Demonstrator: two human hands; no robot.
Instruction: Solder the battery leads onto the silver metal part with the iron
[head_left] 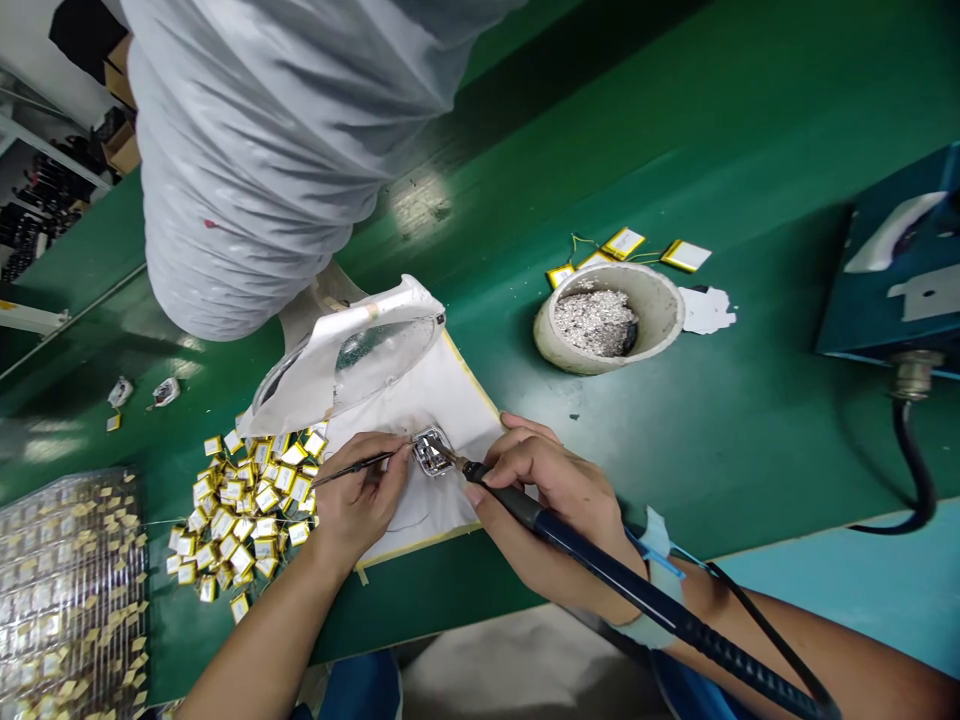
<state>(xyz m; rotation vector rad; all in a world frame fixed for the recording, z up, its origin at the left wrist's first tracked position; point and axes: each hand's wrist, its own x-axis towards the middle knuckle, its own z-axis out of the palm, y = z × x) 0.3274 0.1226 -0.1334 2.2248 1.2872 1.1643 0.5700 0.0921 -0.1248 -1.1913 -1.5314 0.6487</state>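
Note:
My right hand [555,510] is closed around a soldering iron [559,530], whose tip reaches a small electronic device [432,451] with its insides exposed. The device lies on a white sheet [457,410] with yellow edges. In my left hand [364,495] a pair of thin dark tweezers [360,466] is pinched, their point at the device's left edge. Where exactly the two tips touch is too small to tell. Left of my left hand lies a heap of small yellow-edged battery cells [244,510] with thin wires.
A fume duct [262,150] with a clear-windowed hood [375,350] hangs beyond the device. A round pot of metallic shavings [600,325] stands behind my right hand, near several loose cells. A soldering station [900,270] sits right; stacked clear trays [67,600] lie left.

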